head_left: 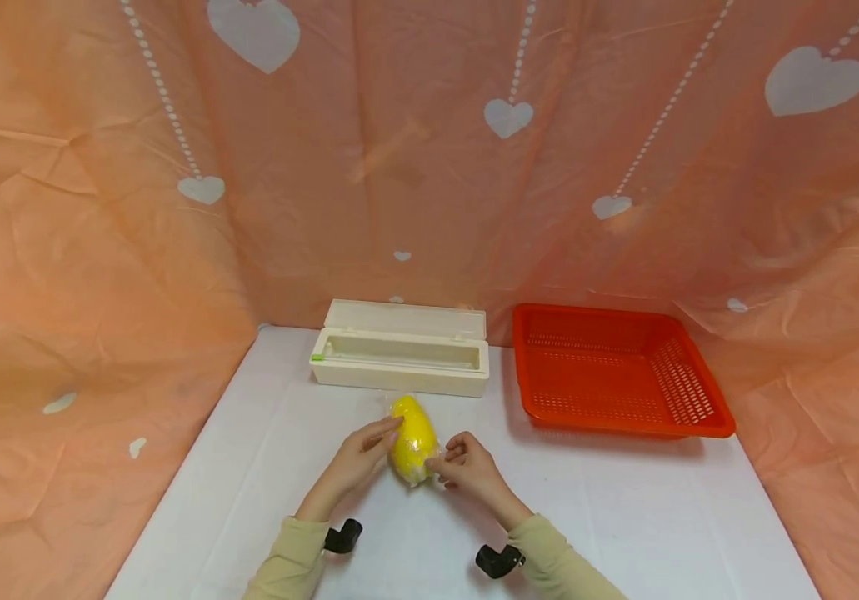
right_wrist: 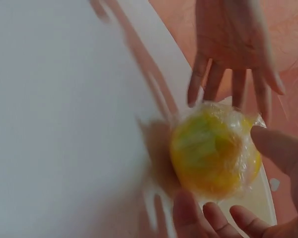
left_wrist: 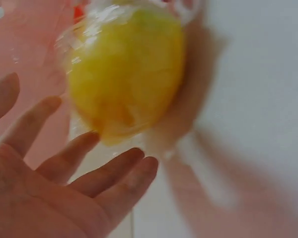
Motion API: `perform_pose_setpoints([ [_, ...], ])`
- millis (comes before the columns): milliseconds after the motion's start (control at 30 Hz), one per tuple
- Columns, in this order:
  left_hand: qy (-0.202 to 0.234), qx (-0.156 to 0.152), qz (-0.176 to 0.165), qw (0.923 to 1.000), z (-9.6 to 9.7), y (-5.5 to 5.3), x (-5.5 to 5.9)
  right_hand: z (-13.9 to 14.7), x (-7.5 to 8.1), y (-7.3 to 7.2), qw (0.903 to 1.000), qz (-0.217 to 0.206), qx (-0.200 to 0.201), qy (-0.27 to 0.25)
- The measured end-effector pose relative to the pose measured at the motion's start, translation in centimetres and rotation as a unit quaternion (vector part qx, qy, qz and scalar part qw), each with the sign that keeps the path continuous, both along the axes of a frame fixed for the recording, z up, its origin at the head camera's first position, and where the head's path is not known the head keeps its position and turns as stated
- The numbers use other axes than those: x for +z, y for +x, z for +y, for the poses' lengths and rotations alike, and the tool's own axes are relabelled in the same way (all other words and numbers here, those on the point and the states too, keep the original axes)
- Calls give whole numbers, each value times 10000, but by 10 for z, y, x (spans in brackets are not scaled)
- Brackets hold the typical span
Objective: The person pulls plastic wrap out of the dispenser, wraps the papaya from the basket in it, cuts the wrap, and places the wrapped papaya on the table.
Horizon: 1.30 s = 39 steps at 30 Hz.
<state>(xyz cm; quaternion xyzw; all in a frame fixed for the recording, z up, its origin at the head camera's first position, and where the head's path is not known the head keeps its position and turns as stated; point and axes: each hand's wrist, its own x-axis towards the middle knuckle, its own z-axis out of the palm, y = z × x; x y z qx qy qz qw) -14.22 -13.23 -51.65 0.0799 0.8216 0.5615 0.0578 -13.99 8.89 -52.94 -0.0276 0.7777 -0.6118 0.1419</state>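
Note:
A yellow, rounded fruit-like item (head_left: 414, 437) wrapped in clear plastic film lies on the white table between both hands; its exact kind is unclear. On its left side, my left hand (head_left: 360, 454) has its fingers extended, the tips at the film. From the lower right, my right hand (head_left: 471, 471) reaches the item's near end. In the right wrist view, the thumb (right_wrist: 275, 146) is beside the wrapped item (right_wrist: 213, 153), with the other fingers spread apart below it. The left wrist view shows the left palm (left_wrist: 44, 198) facing the item, fingers loosely spread.
Behind the item stands a long white film dispenser box (head_left: 399, 379) with its lid (head_left: 405, 319) raised and a small green piece at its left end. A red perforated basket (head_left: 624, 425) sits at the back right. A peach heart-patterned cloth (head_left: 399, 167) encloses the table (head_left: 624, 525).

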Motion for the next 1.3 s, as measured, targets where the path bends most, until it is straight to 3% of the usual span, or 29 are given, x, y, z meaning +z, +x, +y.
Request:
perform_pose_setpoints([
  [233,-122,-216,-709,9972,-15,-12,22,-3,-4,-7,9999,-101,74,-99],
  [300,-227,-130,-915,9955,-20,-16,31,-2,-2,-12,9999,-51,86,-54],
  [367,-446,145,-985,9940,-25,-21,40,0,0,-16,10000,-26,88,-7],
  [500,-901,476,-510,9935,-33,-35,60,5,3,-25,10000,25,38,1],
  [600,-979,25,-24,9952,-38,-51,69,8,3,-32,10000,8,30,-68],
  [700,-917,-696,44,9933,-43,-70,69,10,2,-38,9997,-89,144,-165],
  [800,-919,-1267,-191,9875,-43,-85,63,12,3,-43,9991,-156,293,-280],
  [967,-1225,-2076,-248,9702,-34,-97,49,14,4,-52,9975,-325,377,-504],
  [1067,-1268,-2172,-259,9675,-26,-99,43,16,3,-58,9958,-457,463,-643],
  [1300,-1057,-1963,-500,9735,-19,-100,34,20,2,-70,9947,-579,566,-641],
])
